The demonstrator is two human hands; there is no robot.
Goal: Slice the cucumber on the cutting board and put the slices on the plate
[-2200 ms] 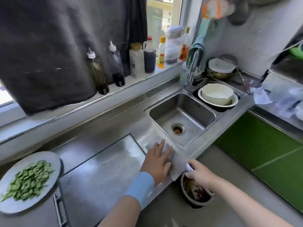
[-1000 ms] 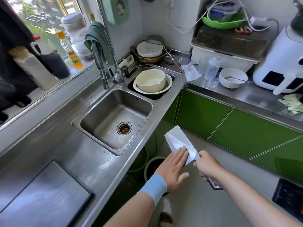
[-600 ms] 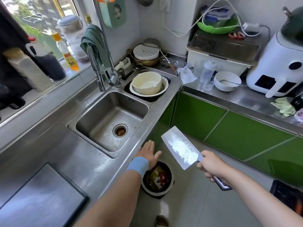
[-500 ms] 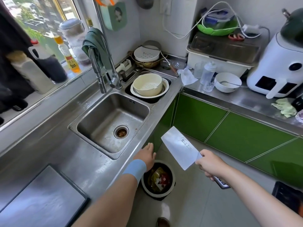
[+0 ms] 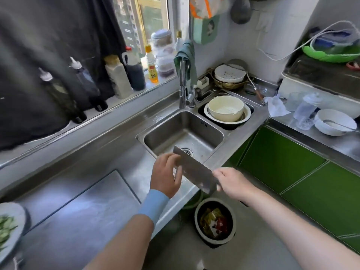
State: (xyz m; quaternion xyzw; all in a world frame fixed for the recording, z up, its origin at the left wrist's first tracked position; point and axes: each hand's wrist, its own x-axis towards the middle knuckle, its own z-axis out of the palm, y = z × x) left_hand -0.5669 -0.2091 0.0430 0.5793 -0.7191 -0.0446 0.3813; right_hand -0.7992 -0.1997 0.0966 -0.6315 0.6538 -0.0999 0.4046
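Observation:
My right hand (image 5: 231,183) grips the handle of a broad cleaver (image 5: 191,169), whose blade reaches up-left over the front edge of the sink (image 5: 214,131). My left hand (image 5: 165,175), with a blue wristband, is beside the blade with relaxed fingers, their tips hidden behind it. The steel cutting board (image 5: 78,207) lies bare on the counter to the left. At the far left edge the white plate (image 5: 17,230) holds several green cucumber slices (image 5: 4,228).
A faucet (image 5: 183,88) with a green cloth stands behind the sink. A cream colander in a bowl (image 5: 227,110) fills the small basin. Bottles (image 5: 118,78) line the windowsill. A bin (image 5: 215,223) with scraps sits on the floor below. Green cabinets (image 5: 292,162) run right.
The cleaver has moved up and left from over the bin to the sink's front edge. My left hand rose from the counter edge to the blade. The view swung left, bringing the plate in.

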